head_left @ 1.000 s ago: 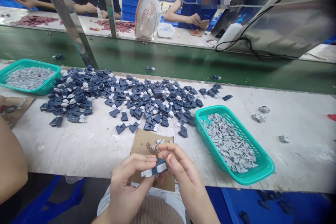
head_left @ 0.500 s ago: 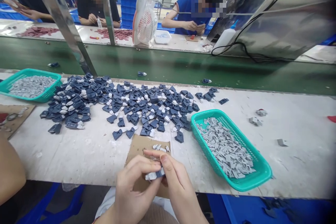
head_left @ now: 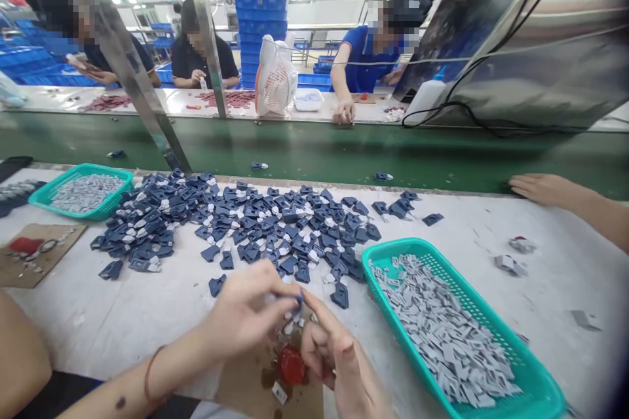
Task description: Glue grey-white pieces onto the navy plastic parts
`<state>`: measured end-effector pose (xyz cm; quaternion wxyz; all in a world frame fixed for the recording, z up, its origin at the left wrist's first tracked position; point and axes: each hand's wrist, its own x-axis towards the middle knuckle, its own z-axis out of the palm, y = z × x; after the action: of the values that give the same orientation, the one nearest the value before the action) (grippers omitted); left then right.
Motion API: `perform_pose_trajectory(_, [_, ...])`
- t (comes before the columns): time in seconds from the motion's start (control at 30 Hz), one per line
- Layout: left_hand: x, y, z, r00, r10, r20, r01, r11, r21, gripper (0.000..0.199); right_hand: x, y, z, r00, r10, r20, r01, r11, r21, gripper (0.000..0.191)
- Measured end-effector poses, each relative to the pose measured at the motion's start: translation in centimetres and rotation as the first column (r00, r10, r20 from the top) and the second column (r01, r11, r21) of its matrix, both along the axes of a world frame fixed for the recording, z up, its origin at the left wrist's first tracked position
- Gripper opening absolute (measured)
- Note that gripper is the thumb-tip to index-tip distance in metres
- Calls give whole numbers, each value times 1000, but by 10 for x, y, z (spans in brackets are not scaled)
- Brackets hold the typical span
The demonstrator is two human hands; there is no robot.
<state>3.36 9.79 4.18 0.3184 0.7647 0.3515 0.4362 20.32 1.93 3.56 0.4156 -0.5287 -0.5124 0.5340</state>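
My left hand (head_left: 248, 311) is closed in a pinch over the cardboard, on a small dark blue plastic part (head_left: 298, 302) mostly hidden by the fingers. My right hand (head_left: 339, 357) is close beside it, index finger stretched toward the part, thumb apart, other fingers bent; nothing shows in its grip. Under the hands lies a piece of brown cardboard (head_left: 246, 383), with a round red object (head_left: 291, 365) and a small light grey piece (head_left: 280, 393) on it. Beyond them spreads a pile of dark blue parts with white ends (head_left: 275, 222).
To the right stands a green basket (head_left: 393, 330) of grey pieces; another green basket (head_left: 93, 213) sits at the left. A green conveyor strip (head_left: 314, 154) crosses behind the pile. A co-worker's hand (head_left: 545, 188) rests at the right. People work across the strip.
My hands have parted somewhat, and the left has moved up and forward. The red object on the cardboard now shows. A person's arm has appeared at the right, and the view has tilted upward.
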Motion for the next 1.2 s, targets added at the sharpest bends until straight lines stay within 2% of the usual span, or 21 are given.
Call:
perform_pose_trajectory(0.03, [-5, 21, 2, 994, 97, -46, -99, 994, -52, 12, 6, 1, 1, 1000, -23, -16, 23, 1000, -16, 92])
perform_pose_trajectory(0.07, [-11, 46, 3, 963, 240, -123, -254, 961, -111, 13, 15, 2, 3, 998, -63, -17, 62, 997, -35, 90])
perform_pose_trajectory(0.17, [-32, 132, 5, 889, 404, -217, -438, 888, -139, 22, 56, 2, 6, 953, -255, 162, 261, 965, -17, 69])
perform_pose_trajectory(0.23, [-45, 189, 4, 822, 483, -300, -537, 834, -127, 19, 91, 2, 6, 849, -365, 382, 371, 927, 60, 55])
perform_pose_trajectory(0.3, [-55, 235, 2, 742, 537, -401, -620, 778, -106, 15, 124, 5, 5, 712, -428, 557, 423, 894, 146, 48])
perform_pose_trajectory(0.37, [-62, 267, -1, 668, 543, -509, -668, 738, -89, 14, 149, 12, 3, 619, -425, 660, 393, 896, 209, 42])
perform_pose_trajectory(0.43, [-67, 287, -5, 609, 514, -604, -685, 725, -74, 17, 166, 24, 0, 574, -375, 728, 294, 924, 244, 37])
perform_pose_trajectory(0.53, [-73, 300, -9, 562, 452, -693, -651, 758, -34, 23, 176, 45, -6, 547, -216, 809, 70, 975, 213, 32])
perform_pose_trajectory(0.63, [-73, 303, -12, 571, 386, -725, -534, 845, 30, 30, 175, 62, -10, 466, -28, 884, -108, 990, 89, 29])
perform_pose_trajectory(0.77, [-66, 309, -18, 596, 258, -760, -370, 929, 25, 31, 171, 71, -11, 362, 94, 928, -168, 985, -35, 23])
perform_pose_trajectory(0.83, [-63, 314, -23, 602, 217, -769, -345, 939, -5, 26, 170, 73, -12, 349, 116, 930, -181, 982, -55, 22])
perform_pose_trajectory(0.93, [-62, 317, -25, 628, 226, -745, -371, 928, -32, 21, 170, 76, -13, 347, 135, 928, -207, 976, -64, 23])
perform_pose_trajectory(1.0, [-62, 314, -22, 666, 269, -696, -417, 908, -47, 20, 172, 76, -13, 371, 113, 922, -210, 977, -36, 25])
perform_pose_trajectory(1.07, [-60, 306, -16, 719, 331, -610, -466, 882, -70, 17, 175, 74, -12, 431, 70, 900, -176, 984, 8, 31])
perform_pose_trajectory(1.2, [-48, 271, -4, 836, 429, -341, -512, 834, -207, 24, 174, 60, -3, 634, -7, 773, -48, 998, 49, 31])
